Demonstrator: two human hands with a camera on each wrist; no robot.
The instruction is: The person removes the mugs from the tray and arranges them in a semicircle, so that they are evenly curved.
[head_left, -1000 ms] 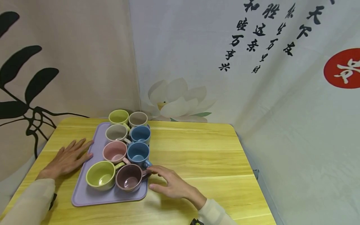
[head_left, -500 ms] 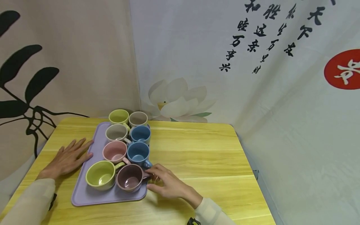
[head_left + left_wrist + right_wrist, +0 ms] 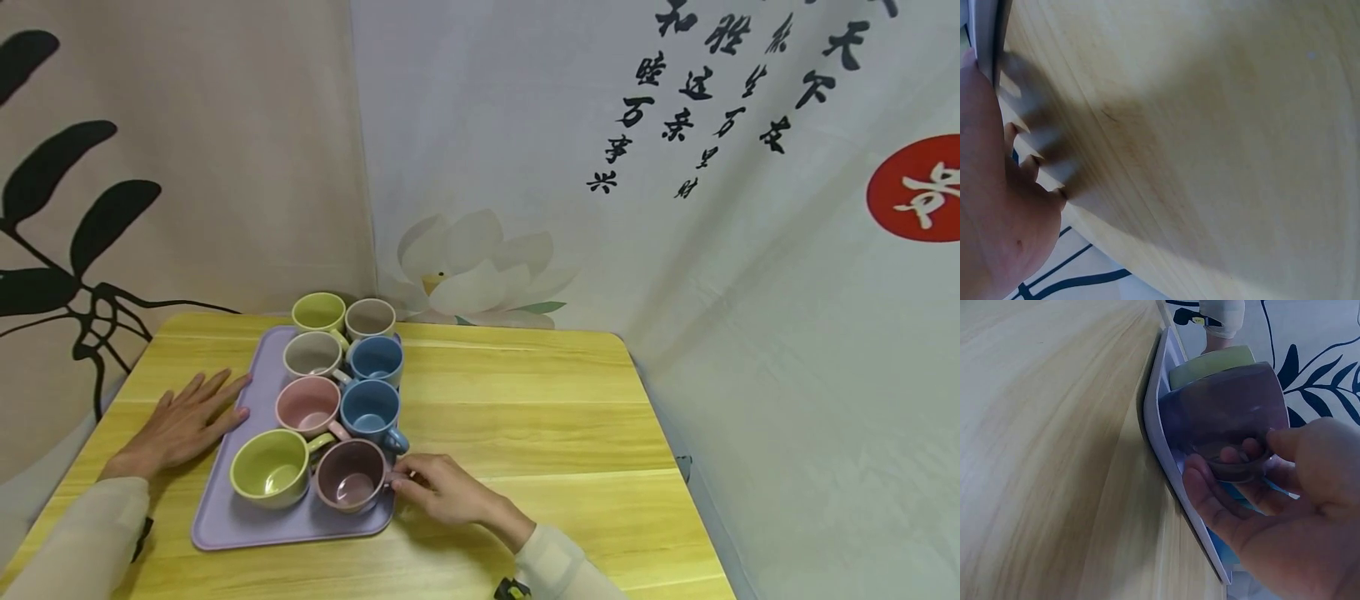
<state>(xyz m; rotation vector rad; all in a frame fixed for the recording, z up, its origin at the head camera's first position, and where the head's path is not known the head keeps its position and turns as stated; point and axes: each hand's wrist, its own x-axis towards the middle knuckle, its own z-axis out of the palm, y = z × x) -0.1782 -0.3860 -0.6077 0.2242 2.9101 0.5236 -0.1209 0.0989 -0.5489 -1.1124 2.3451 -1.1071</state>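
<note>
A lilac tray (image 3: 225, 521) holds several cups in two rows. At its near right corner stands a mauve cup (image 3: 351, 475). My right hand (image 3: 402, 482) curls thumb and fingers round that cup's handle. In the right wrist view the mauve cup (image 3: 1225, 412) still sits on the tray (image 3: 1160, 425), with my right hand (image 3: 1247, 456) on the handle. Left of it is a green cup (image 3: 270, 467); behind stand a blue cup (image 3: 369, 410) and a pink cup (image 3: 307, 404). My left hand (image 3: 183, 421) lies flat on the table, fingertips at the tray's left edge.
The wooden table (image 3: 525, 417) stretches bare to the right of the tray. Printed cloth walls close in behind and on both sides. The left wrist view shows my left hand (image 3: 991, 206) on the tabletop (image 3: 1210, 125).
My right hand has slid left and curled from open fingers beside the tray into a hold on the mauve cup's handle. The left hand and the cups have not moved.
</note>
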